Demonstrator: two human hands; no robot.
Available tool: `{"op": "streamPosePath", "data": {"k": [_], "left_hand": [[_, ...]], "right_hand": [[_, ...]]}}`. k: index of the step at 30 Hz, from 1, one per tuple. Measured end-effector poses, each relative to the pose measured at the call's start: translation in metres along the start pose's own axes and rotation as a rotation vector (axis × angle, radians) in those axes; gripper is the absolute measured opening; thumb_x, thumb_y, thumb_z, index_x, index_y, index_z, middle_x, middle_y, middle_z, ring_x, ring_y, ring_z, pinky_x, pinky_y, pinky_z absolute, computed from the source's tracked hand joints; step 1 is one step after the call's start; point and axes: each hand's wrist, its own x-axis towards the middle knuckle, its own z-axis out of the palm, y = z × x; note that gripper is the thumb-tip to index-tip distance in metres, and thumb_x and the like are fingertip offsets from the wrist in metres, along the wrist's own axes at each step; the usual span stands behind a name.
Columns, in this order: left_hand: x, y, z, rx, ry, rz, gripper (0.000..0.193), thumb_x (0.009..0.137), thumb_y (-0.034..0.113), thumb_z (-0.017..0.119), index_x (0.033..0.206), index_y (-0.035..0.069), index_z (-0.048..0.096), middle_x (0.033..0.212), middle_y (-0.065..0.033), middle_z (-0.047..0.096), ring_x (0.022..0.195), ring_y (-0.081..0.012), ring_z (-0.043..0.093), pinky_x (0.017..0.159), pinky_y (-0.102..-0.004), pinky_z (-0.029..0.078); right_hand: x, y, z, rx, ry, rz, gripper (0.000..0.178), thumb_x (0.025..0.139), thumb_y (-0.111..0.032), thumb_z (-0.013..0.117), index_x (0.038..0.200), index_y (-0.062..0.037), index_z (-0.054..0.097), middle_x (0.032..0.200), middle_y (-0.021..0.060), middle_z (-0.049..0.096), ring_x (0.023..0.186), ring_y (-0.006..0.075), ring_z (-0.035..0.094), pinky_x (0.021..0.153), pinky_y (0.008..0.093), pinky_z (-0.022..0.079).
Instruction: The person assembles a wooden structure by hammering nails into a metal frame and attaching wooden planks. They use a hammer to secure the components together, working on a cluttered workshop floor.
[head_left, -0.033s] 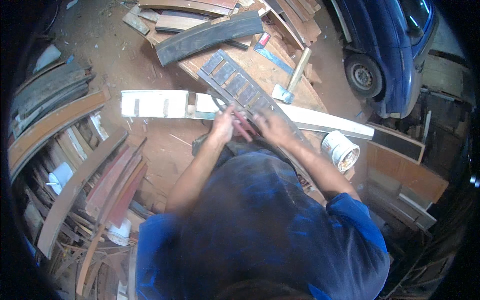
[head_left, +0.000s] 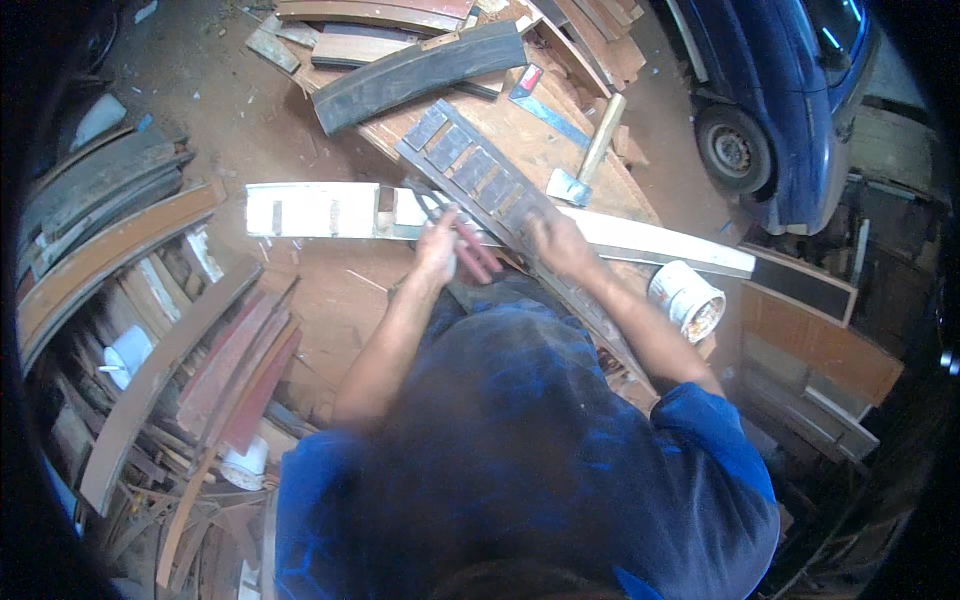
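Left hand [head_left: 437,247]: closed around red-handled pincers [head_left: 474,241], the forearm reaching up from the near left.
Right hand [head_left: 558,243]: at the slotted board [head_left: 462,158], fingers bent over it and blurred; whether they grip it or only press on it, I cannot tell.
Pincers: at the middle, over the crossing of the two boards, dark head toward the far left, red handles toward the near right, spread a little apart.
Slotted board: grey-brown, with a row of rectangular openings, slanting from the far left toward the near right, across the white board [head_left: 320,209].
White board: long, running left to right beneath the slotted board, its left end out past the tabletop [head_left: 510,125].
Far side: a dark curved board [head_left: 420,80] on other planks; to its right a square with a blue blade [head_left: 550,120], then a hammer [head_left: 603,135] with its head near the white board.
Right side: a stained white bucket [head_left: 685,297] just beside the white board; farther off, a blue car [head_left: 775,110].
Left side: curved planks [head_left: 135,400] in heaps, with a white tub [head_left: 127,355] among them.
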Motion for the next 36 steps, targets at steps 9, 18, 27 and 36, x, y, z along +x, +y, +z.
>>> {"op": "streamPosePath", "data": {"k": [9, 18, 27, 36], "left_hand": [[-0.065, 0.118, -0.116, 0.702, 0.519, 0.059, 0.027, 0.102, 0.032, 0.055, 0.087, 0.009, 0.057, 0.066, 0.0002, 0.052, 0.053, -0.0114, 0.050, 0.049, -0.0292, 0.045], [-0.054, 0.142, -0.117, 0.985, 0.530, 0.093, 0.036, 0.100, 0.037, 0.056, 0.084, 0.006, 0.061, 0.066, -0.0060, 0.058, 0.055, -0.0139, 0.054, 0.049, -0.0317, 0.044], [0.107, 0.177, -0.069, 1.421, 0.032, 0.506, 0.051, 0.093, 0.050, 0.062, 0.110, 0.001, 0.064, 0.090, -0.0176, 0.070, 0.088, -0.0330, 0.067, 0.083, -0.0426, 0.050], [0.141, 0.187, -0.011, 1.643, -0.022, 0.425, 0.041, 0.089, 0.036, 0.072, 0.107, 0.000, 0.065, 0.101, -0.0230, 0.070, 0.101, -0.0371, 0.067, 0.092, -0.0429, 0.049]], "right_hand": [[0.155, 0.251, -0.011, -1.035, 0.129, -0.244, 0.029, 0.095, -0.022, 0.051, 0.117, -0.0099, 0.065, 0.127, 0.0143, 0.061, 0.133, 0.0344, 0.046, 0.114, 0.0561, 0.030], [0.132, 0.227, -0.086, -0.901, -0.115, -0.377, 0.026, 0.091, -0.027, 0.058, 0.103, -0.0050, 0.065, 0.116, 0.0150, 0.065, 0.116, 0.0321, 0.058, 0.104, 0.0463, 0.041], [-0.012, 0.020, 0.018, 0.811, 0.561, 0.571, 0.039, 0.098, -0.038, 0.065, 0.106, 0.0008, 0.063, 0.083, 0.0080, 0.068, 0.073, 0.0166, 0.067, 0.064, 0.0357, 0.052], [0.071, -0.167, 0.217, 1.561, 1.098, 0.488, 0.016, 0.099, -0.017, 0.064, 0.101, -0.0030, 0.056, 0.070, 0.0029, 0.058, 0.055, 0.0114, 0.057, 0.050, 0.0267, 0.048]]}}
